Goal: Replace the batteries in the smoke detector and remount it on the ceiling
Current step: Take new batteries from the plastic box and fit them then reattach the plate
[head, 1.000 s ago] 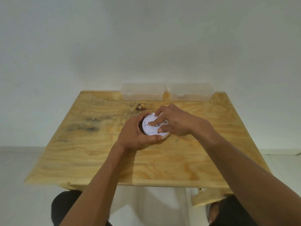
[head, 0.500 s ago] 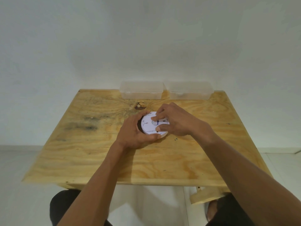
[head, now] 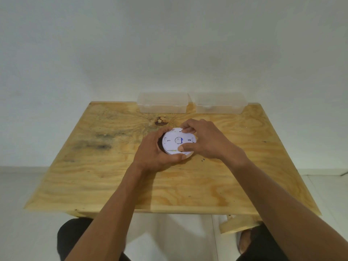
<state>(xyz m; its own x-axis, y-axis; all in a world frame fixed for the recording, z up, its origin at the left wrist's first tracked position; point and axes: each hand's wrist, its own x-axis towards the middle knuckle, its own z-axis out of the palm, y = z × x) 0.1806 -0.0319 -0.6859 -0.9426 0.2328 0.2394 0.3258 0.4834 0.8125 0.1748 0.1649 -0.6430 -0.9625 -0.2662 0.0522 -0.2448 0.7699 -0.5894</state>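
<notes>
- Nearest the camera, the person's knees in dark trousers sit below the desk's point(head: 105, 185) front edge, at 7 and 5 o'clock of the view.
- Two bare forearms reach up from the bottom of the view and meet just past the middle of the plywood desk.
- The left hand point(head: 152, 153) cups the smoke detector point(head: 174, 143) from its 9 o'clock side; its grip is closed around the rim, with the thumb lying along the near edge at about 6 o'clock.
- The smoke detector is a round white disc, resting on the desk slightly tilted, its back face up; a small blue patch shows beside the centre hub, and a thin yellow-green line runs near its 7 o'clock edge.
- The right hand point(head: 205, 142) comes over from 3 o'clock; its grip is closed on the detector, fingertips pressed at about 1 o'clock on the rim and the thumb at about 5 o'clock on the face.
- A dark knot point(head: 161, 121) marks the wood just beyond the detector, at 11 o'clock of it.
- At the far edge, against the white wall, two clear plastic boxes stand side by side with lids shut: the left box point(head: 162, 102) and the right box point(head: 220, 102).
</notes>
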